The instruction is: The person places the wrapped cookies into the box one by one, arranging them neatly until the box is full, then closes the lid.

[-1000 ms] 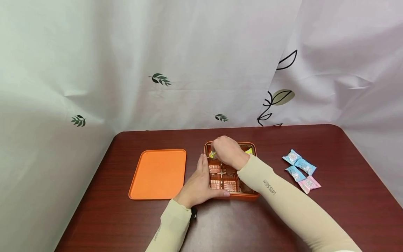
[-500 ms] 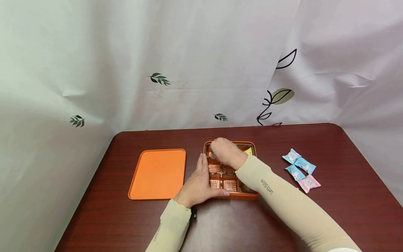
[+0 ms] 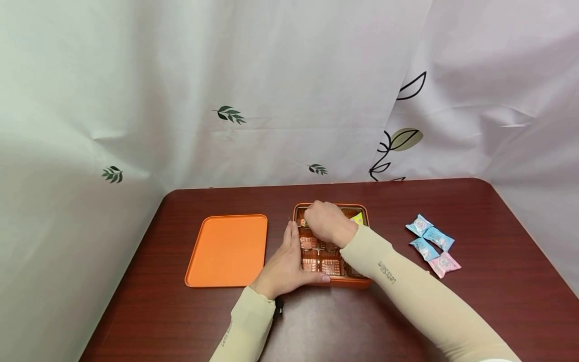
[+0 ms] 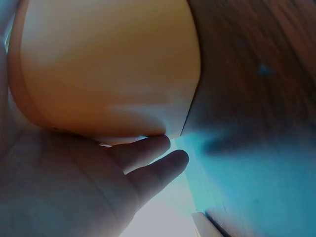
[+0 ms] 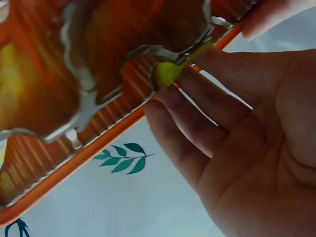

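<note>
An orange box (image 3: 348, 283) holds a clear brown plastic insert (image 3: 318, 249) divided into compartments. My left hand (image 3: 282, 271) rests against its front left corner, fingers straight along the left side and thumb on the front rim. My right hand (image 3: 329, 221) reaches down into the back left compartment, knuckles up. In the right wrist view its fingertips pinch a small yellow-green candy packet (image 5: 167, 74) at the compartment's edge; most of the packet is hidden. Another yellow packet (image 3: 358, 218) lies in the back right compartment, partly behind the right wrist.
Left of the box lies a flat orange lid (image 3: 228, 249). To the right are blue candy packets (image 3: 438, 238) and a pink packet (image 3: 444, 264) in a loose group. A patterned white curtain (image 3: 280, 90) hangs behind the dark red table (image 3: 149, 311).
The right hand has shifted slightly lower and toward the front over the back left compartment, and the yellow packet there is now mostly covered. The left hand has not moved.
</note>
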`<control>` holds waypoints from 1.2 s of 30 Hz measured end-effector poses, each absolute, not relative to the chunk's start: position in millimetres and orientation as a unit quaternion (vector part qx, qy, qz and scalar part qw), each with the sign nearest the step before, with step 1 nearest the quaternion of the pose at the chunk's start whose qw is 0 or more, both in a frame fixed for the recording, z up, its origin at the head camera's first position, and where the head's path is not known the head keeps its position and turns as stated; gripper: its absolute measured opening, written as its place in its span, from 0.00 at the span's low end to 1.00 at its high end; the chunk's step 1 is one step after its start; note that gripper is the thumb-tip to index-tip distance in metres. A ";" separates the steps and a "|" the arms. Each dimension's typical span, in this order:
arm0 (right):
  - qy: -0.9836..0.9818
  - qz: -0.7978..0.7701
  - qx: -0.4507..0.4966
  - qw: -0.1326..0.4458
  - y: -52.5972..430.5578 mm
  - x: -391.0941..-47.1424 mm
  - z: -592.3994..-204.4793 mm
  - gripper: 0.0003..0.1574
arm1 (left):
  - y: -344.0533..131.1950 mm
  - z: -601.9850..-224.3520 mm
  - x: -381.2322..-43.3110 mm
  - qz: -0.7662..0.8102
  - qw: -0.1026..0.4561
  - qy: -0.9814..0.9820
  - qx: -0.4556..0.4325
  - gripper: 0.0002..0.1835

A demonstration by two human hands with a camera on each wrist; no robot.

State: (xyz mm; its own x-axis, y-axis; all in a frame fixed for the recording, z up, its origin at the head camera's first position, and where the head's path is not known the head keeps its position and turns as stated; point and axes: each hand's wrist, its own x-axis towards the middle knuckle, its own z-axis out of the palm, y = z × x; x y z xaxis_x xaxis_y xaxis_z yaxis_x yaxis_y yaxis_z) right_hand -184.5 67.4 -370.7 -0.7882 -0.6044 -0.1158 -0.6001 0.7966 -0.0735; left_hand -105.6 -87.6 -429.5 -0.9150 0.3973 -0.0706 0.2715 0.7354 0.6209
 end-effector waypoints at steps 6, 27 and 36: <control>0.938 0.020 -0.339 0.069 66.2 -180.6 -369.4 0.08 | -87.6 -430.3 -104.9 0.315 0.102 0.926 0.181 0.79; 0.945 -0.134 -0.298 -0.020 110.9 -150.2 -335.7 0.23 | -88.3 -431.6 -106.3 0.312 0.107 0.929 0.167 0.81; 0.948 -0.199 -0.237 -0.075 161.4 -127.2 -337.3 0.22 | -86.6 -430.1 -107.0 0.313 0.115 0.928 0.165 0.80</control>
